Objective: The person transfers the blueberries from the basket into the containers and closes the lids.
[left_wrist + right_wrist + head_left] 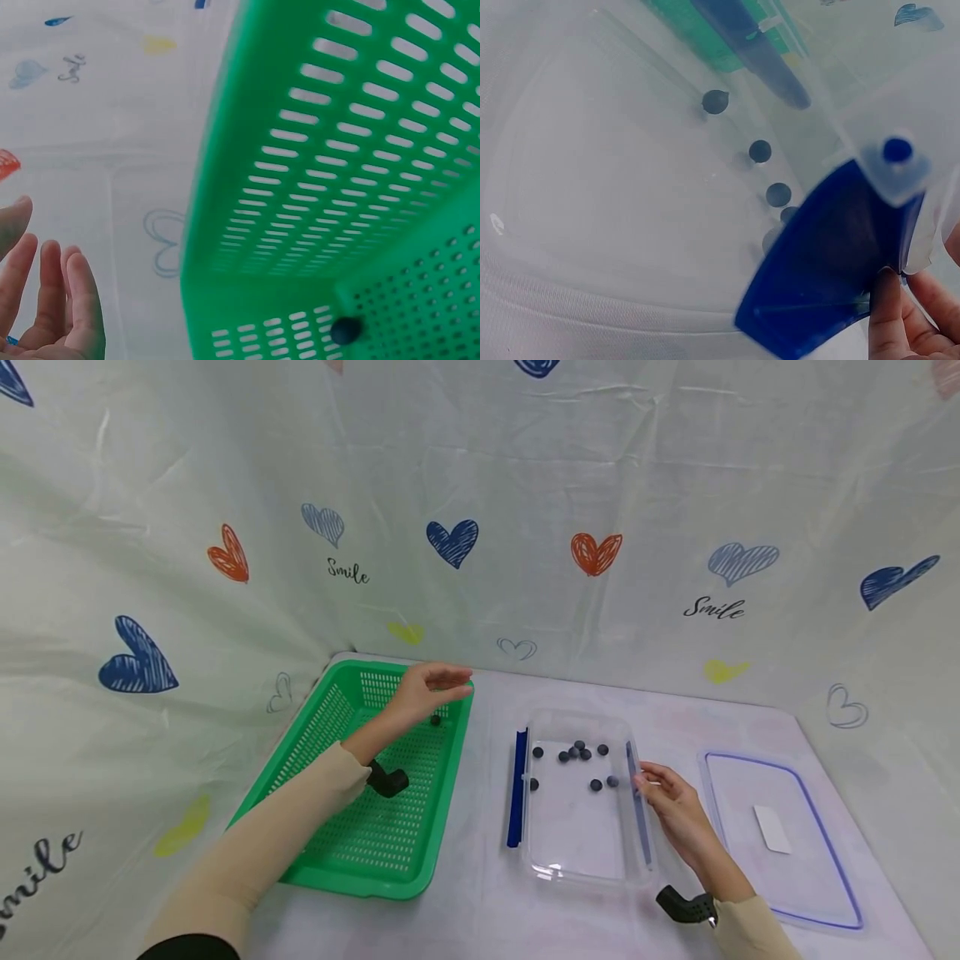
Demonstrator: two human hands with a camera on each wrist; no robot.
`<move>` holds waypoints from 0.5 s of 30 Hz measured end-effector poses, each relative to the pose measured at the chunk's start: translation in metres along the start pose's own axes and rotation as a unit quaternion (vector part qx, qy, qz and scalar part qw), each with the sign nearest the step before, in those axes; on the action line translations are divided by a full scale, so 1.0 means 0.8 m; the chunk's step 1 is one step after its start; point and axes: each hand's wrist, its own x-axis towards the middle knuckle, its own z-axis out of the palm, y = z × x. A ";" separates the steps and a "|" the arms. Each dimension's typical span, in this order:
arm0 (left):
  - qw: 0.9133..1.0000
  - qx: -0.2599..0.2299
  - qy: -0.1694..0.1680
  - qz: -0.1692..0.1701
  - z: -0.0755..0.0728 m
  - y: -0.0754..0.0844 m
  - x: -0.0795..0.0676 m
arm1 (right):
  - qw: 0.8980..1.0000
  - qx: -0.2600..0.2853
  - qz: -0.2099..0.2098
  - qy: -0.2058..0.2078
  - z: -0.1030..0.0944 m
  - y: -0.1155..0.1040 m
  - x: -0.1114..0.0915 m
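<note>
My left hand is held over the far right corner of a green perforated basket. Its fingers stretch out to the right, thumb apart, with nothing between them. One blueberry lies in the basket's far corner. To the right stands a clear plastic box with several blueberries on its floor, mostly in the far half. My right hand pinches the blue locking flap on the box's right side between thumb and fingers. Another blue flap hangs folded out along the left side.
A clear lid with a blue seal and a white label lies at the right of the table. Behind the table hangs a pale curtain printed with hearts. The basket stands close to it on the left.
</note>
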 end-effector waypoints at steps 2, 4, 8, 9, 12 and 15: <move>1.000 0.000 0.005 0.000 -0.003 -0.005 -0.002 | 1.000 -0.004 0.000 0.001 0.000 0.001 0.000; 1.000 0.002 0.012 -0.002 -0.006 -0.009 -0.004 | 1.000 -0.005 -0.002 0.001 -0.001 0.002 0.000; 1.000 0.010 0.025 -0.012 -0.011 -0.015 -0.009 | 1.000 -0.001 -0.007 -0.003 -0.001 0.002 0.000; 0.999 0.013 0.028 -0.015 -0.012 -0.017 -0.010 | 1.000 0.000 -0.009 -0.004 -0.001 0.002 0.000; 0.999 0.025 0.034 -0.021 -0.017 -0.024 -0.012 | 1.000 0.003 -0.009 -0.003 -0.001 0.001 0.000; 0.998 0.032 0.039 -0.025 -0.022 -0.034 -0.013 | 1.000 0.006 -0.006 -0.003 -0.001 0.000 0.000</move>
